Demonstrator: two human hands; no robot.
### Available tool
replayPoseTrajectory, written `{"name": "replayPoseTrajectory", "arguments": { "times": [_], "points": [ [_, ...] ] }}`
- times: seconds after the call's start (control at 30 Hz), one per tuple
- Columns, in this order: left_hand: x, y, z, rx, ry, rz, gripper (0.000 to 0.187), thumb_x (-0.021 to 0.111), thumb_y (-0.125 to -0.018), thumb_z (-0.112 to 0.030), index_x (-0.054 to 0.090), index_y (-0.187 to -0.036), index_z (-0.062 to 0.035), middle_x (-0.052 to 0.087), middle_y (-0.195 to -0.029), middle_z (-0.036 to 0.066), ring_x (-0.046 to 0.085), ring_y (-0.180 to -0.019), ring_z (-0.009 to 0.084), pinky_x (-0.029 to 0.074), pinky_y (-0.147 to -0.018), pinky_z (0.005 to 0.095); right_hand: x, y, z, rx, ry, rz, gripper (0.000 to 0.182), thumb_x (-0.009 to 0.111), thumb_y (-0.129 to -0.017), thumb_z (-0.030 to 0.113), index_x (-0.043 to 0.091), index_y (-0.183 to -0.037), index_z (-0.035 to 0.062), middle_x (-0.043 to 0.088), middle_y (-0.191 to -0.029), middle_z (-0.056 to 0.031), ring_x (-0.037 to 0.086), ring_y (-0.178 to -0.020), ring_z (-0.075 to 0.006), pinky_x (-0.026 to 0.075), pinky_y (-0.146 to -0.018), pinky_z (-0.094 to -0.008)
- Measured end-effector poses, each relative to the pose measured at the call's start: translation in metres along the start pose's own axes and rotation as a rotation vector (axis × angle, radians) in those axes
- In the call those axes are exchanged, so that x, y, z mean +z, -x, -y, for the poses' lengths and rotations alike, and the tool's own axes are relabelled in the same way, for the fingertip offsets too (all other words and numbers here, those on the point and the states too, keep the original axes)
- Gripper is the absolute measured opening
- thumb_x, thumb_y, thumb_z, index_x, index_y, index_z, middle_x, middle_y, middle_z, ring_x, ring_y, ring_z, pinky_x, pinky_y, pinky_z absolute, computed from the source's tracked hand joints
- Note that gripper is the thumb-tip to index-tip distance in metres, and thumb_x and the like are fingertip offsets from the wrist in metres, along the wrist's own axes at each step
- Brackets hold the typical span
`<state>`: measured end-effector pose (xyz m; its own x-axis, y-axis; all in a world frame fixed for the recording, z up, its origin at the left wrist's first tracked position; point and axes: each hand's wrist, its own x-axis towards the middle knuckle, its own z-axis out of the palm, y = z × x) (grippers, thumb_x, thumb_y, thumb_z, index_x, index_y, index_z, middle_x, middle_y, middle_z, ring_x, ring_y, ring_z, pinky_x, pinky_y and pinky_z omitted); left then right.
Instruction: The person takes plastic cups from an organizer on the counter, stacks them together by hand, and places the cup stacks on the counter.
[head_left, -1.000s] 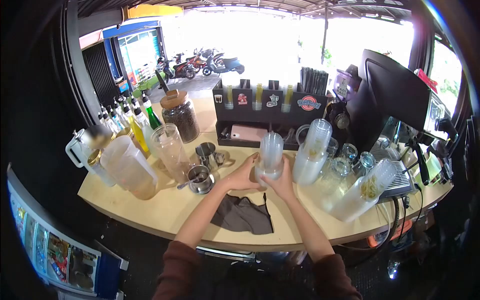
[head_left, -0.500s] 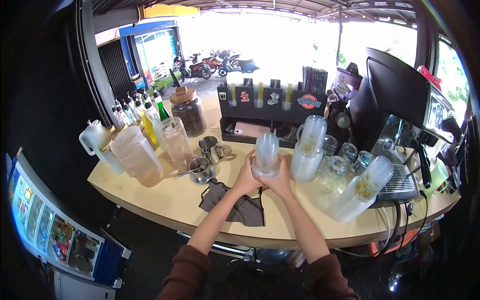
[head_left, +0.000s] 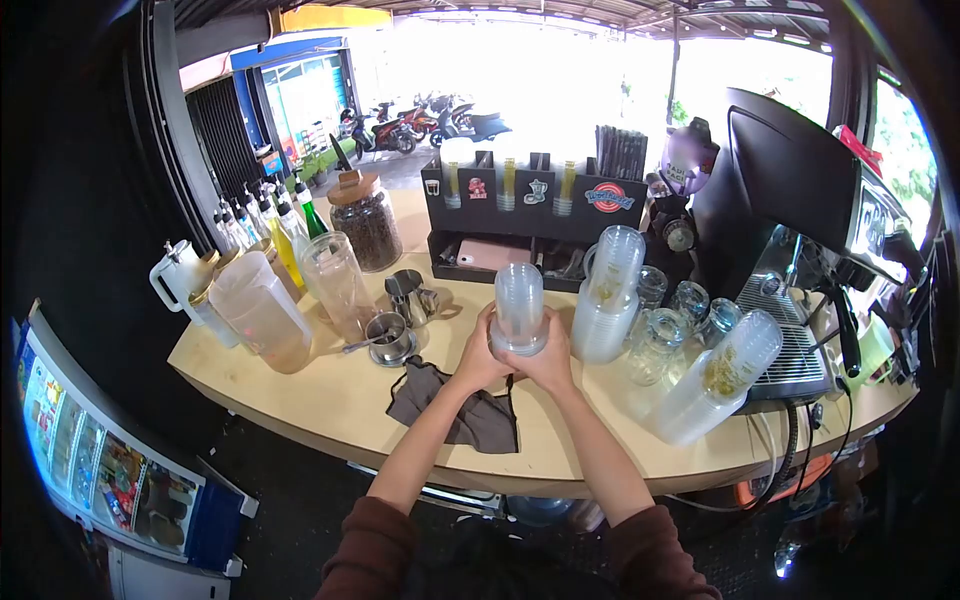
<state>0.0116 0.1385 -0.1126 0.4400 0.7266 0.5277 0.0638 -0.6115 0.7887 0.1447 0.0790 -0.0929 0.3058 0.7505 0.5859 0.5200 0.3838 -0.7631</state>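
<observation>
A stack of clear plastic cups stands upright between my hands at the middle of the counter. My left hand is wrapped around the lower left of the stack, and my right hand closes around the lower right. Just below my left wrist lies a crumpled dark grey cloth. To the right of my right hand rises another stack of plastic cups, with printed cups on top.
Left on the wooden counter are a plastic pitcher, a tall clear jar, metal cups and a coffee bean jar. Rightward stand glasses, a leaning cup stack and an espresso machine. A black organizer is behind.
The view has shifted slightly, so the counter items appear a little further left. Both my hands still grip the same cup stack.
</observation>
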Motion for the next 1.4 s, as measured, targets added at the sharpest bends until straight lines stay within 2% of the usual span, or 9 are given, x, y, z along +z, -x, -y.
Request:
{"name": "replayPoseTrajectory", "arguments": {
  "times": [0.5,0.57,0.77,1.03,1.1,1.17,1.27,1.37,1.4],
  "points": [
    [0.0,0.005,0.0,-0.025,0.111,0.018,0.113,0.083,-0.052,-0.016,0.014,-0.141,-0.0057,0.049,-0.125,0.019,0.05,-0.115,0.0299,0.041,-0.096,0.0395,0.002,0.001,0.002,-0.06,0.008,-0.027,0.084,0.081,-0.052,0.029,0.042,-0.119,-0.0032,0.054,-0.109,-0.0201,0.054,-0.103,-0.0327,0.043,-0.088,-0.0424],
    [0.0,0.006,0.004,-0.048,0.156,0.039,0.112,0.082,-0.052,-0.015,0.014,-0.141,-0.006,0.048,-0.125,0.019,0.05,-0.115,0.0296,0.041,-0.096,0.0397,0.003,0.0,0.0,-0.031,-0.14,-0.075,0.082,0.081,-0.053,0.026,0.041,-0.12,-0.0028,0.051,-0.111,-0.0182,0.052,-0.104,-0.0306,0.042,-0.088,-0.0412],
    [0.0,0.003,-0.003,0.011,0.176,0.066,0.106,0.08,-0.052,-0.016,0.02,-0.14,-0.0058,0.048,-0.125,0.017,0.049,-0.116,0.0286,0.039,-0.098,0.0398,0.0,0.0,0.009,-0.092,-0.059,-0.064,0.085,0.081,-0.055,0.024,0.037,-0.123,-0.0026,0.045,-0.115,-0.0169,0.048,-0.109,-0.0294,0.04,-0.091,-0.0403],
    [-0.007,0.002,0.001,0.017,0.261,0.082,0.107,0.083,-0.057,-0.023,0.019,-0.141,-0.0065,0.035,-0.138,0.015,0.036,-0.127,0.0264,0.032,-0.103,0.0406,-0.01,-0.029,0.039,-0.166,-0.034,-0.113,0.088,0.08,-0.056,0.018,0.033,-0.128,-0.0018,0.043,-0.118,-0.0172,0.045,-0.112,-0.0298,0.038,-0.094,-0.0393],
    [-0.024,-0.002,-0.004,-0.014,0.216,0.038,0.105,0.081,-0.062,-0.03,0.017,-0.142,-0.006,0.032,-0.139,0.015,0.035,-0.128,0.027,0.03,-0.103,0.0429,-0.021,-0.041,0.057,-0.22,0.008,-0.111,0.089,0.08,-0.056,0.017,0.032,-0.129,-0.0018,0.042,-0.119,-0.0175,0.044,-0.114,-0.0296,0.038,-0.095,-0.039],
    [-0.038,-0.004,-0.029,-0.013,0.567,-0.079,0.106,0.079,-0.063,-0.039,0.017,-0.142,-0.0059,0.032,-0.139,0.015,0.035,-0.127,0.0283,0.03,-0.103,0.0445,-0.037,-0.049,0.077,-0.35,0.064,-0.06,0.089,0.08,-0.055,0.015,0.032,-0.129,-0.0023,0.041,-0.121,-0.0177,0.043,-0.115,-0.0295,0.037,-0.096,-0.0382],
    [-0.056,0.006,-0.053,0.095,0.644,-0.114,0.106,0.078,-0.063,-0.045,0.018,-0.141,-0.0066,0.032,-0.138,0.014,0.036,-0.126,0.0282,0.033,-0.101,0.0439,-0.048,-0.048,0.094,-0.417,0.18,0.026,0.088,0.077,-0.055,0.013,0.032,-0.13,0.001,0.039,-0.126,-0.0178,0.041,-0.118,-0.0326,0.034,-0.101,-0.0408],
    [-0.064,0.021,-0.078,0.175,0.576,-0.256,0.107,0.079,-0.061,-0.045,0.019,-0.14,-0.0058,0.034,-0.135,0.013,0.039,-0.124,0.0259,0.037,-0.098,0.0427,-0.052,-0.033,0.113,-0.491,0.387,0.13,0.087,0.075,-0.056,0.011,0.032,-0.132,0.0058,0.037,-0.131,-0.0164,0.037,-0.123,-0.034,0.029,-0.105,-0.0455],
    [-0.066,0.021,-0.091,0.256,0.581,-0.292,0.097,0.08,-0.065,-0.035,0.024,-0.138,-0.0037,0.039,-0.129,0.011,0.044,-0.117,0.0234,0.042,-0.095,0.0393,-0.049,-0.026,0.117,-0.55,0.504,0.17,0.087,0.073,-0.056,0.01,0.033,-0.133,0.0082,0.035,-0.134,-0.0157,0.034,-0.125,-0.0349,0.027,-0.106,-0.0481]
  ]
}}
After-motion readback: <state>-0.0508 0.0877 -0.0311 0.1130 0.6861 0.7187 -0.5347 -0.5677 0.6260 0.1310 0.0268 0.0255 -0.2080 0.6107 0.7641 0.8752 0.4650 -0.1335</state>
